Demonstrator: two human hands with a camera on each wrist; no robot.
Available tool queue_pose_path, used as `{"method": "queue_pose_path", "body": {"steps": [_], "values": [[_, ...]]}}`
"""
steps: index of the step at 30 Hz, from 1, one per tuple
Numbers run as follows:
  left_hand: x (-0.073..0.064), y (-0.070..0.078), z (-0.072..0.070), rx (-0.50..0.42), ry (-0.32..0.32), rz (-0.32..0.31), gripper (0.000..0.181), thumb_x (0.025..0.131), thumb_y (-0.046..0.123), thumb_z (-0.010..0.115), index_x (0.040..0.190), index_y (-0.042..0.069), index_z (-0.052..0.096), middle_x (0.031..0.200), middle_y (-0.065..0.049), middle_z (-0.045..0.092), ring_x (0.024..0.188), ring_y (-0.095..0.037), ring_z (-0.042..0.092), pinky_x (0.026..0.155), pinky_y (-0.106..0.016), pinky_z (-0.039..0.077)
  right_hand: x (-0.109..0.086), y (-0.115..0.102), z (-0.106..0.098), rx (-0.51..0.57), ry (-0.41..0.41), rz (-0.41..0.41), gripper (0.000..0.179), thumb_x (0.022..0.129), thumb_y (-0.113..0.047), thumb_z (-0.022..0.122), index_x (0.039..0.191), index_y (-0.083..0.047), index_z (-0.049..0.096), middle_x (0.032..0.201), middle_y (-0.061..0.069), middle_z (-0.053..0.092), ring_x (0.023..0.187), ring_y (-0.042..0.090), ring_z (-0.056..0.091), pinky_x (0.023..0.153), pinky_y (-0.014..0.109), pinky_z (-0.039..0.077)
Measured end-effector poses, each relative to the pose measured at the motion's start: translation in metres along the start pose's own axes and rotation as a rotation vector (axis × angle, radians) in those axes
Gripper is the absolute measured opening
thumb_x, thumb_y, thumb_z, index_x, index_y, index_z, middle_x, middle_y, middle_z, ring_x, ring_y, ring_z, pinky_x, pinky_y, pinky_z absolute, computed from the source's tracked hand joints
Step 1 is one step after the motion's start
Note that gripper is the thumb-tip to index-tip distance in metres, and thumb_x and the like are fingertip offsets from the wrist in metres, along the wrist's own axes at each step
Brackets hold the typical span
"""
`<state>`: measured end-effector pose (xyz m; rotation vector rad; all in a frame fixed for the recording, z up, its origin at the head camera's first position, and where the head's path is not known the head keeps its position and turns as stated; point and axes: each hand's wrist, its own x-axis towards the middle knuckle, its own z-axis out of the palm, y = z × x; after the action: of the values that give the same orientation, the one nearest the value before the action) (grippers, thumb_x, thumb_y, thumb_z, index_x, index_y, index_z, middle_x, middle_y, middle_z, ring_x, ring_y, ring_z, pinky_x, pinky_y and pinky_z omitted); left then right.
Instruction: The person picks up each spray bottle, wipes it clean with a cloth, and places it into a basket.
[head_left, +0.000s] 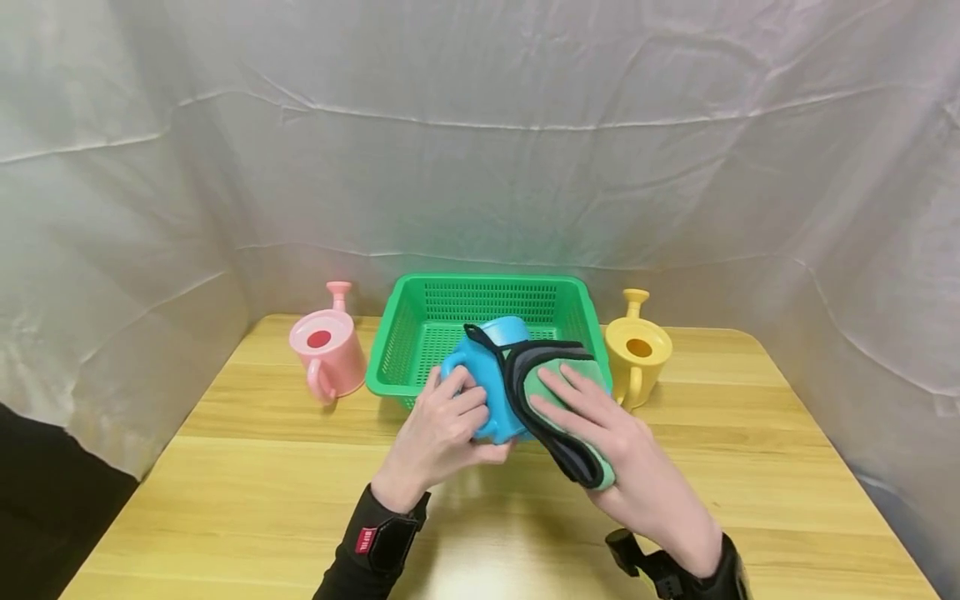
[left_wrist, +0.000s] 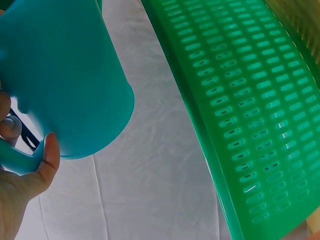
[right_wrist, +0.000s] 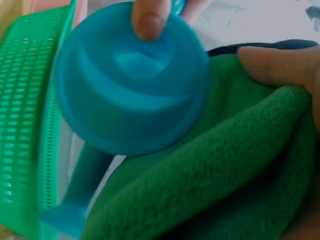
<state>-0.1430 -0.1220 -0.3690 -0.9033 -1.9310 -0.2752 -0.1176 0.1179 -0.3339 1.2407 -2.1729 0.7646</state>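
Observation:
A blue watering can [head_left: 486,379] is held tilted over the front of the green basket [head_left: 390,333]. My left hand [head_left: 446,421] grips it by its loop handle [left_wrist: 20,159], and a finger lies on its round end in the right wrist view. A green cloth [head_left: 551,379] with black edging lies folded against the can's right side. My right hand [head_left: 600,425] holds this cloth, fingers spread over its top and thumb [right_wrist: 275,65] on its other face. The can's spout [right_wrist: 90,172] shows below its body in the right wrist view.
A pink watering can [head_left: 333,354] stands left of the basket, a yellow watering can [head_left: 641,354] right of it. All stand on a wooden table [head_left: 300,500]. Pale grey fabric [head_left: 480,183] hangs behind and at both sides.

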Motion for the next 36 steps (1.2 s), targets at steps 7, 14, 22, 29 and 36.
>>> {"method": "queue_pose_path", "body": {"steps": [7,14,22,29,36], "values": [[0.0,0.006,-0.002,-0.028,-0.057,-0.034,0.041,0.06,0.046,0.091,0.073,0.016,0.066,0.076,0.008,0.061,0.085,-0.015,0.049,0.072,-0.037,0.043,0.005,-0.016,0.013,-0.169,0.03,-0.019,0.066,0.072,-0.011,0.074,0.137,-0.016,0.062,0.152,0.006,0.053,0.146,0.035,0.042,0.126,0.035,0.025],[0.001,0.01,-0.002,-0.014,-0.111,-0.029,0.04,0.063,0.047,0.089,0.086,0.018,0.075,0.091,0.009,0.072,0.095,-0.017,0.054,0.078,-0.041,0.05,0.012,-0.015,0.023,-0.145,0.058,0.082,0.081,0.055,0.011,0.063,0.132,-0.016,0.066,0.149,0.004,0.056,0.145,0.035,0.043,0.112,0.054,0.042],[0.001,0.01,0.001,-0.02,-0.104,-0.004,0.038,0.067,0.045,0.087,0.061,0.018,0.06,0.075,0.009,0.065,0.09,-0.017,0.054,0.075,-0.039,0.047,0.032,-0.004,0.021,-0.114,-0.044,0.173,0.075,0.06,0.011,0.068,0.131,-0.014,0.067,0.151,0.002,0.054,0.146,0.036,0.042,0.097,0.052,0.054],[0.0,0.008,0.0,-0.029,-0.105,-0.019,0.042,0.066,0.044,0.086,0.057,0.018,0.055,0.07,0.008,0.06,0.085,-0.017,0.051,0.071,-0.036,0.045,0.037,-0.004,0.017,-0.143,-0.118,0.199,0.079,0.061,0.01,0.071,0.135,-0.016,0.064,0.155,0.001,0.05,0.148,0.034,0.039,0.092,0.052,0.056],[-0.001,0.005,-0.002,-0.059,-0.117,-0.085,0.041,0.063,0.048,0.09,0.085,0.017,0.075,0.087,0.009,0.071,0.091,-0.016,0.052,0.075,-0.041,0.049,0.016,-0.019,0.012,-0.226,-0.108,0.103,0.082,0.058,0.004,0.076,0.137,-0.017,0.063,0.154,0.002,0.05,0.147,0.035,0.04,0.107,0.059,0.044]]}}
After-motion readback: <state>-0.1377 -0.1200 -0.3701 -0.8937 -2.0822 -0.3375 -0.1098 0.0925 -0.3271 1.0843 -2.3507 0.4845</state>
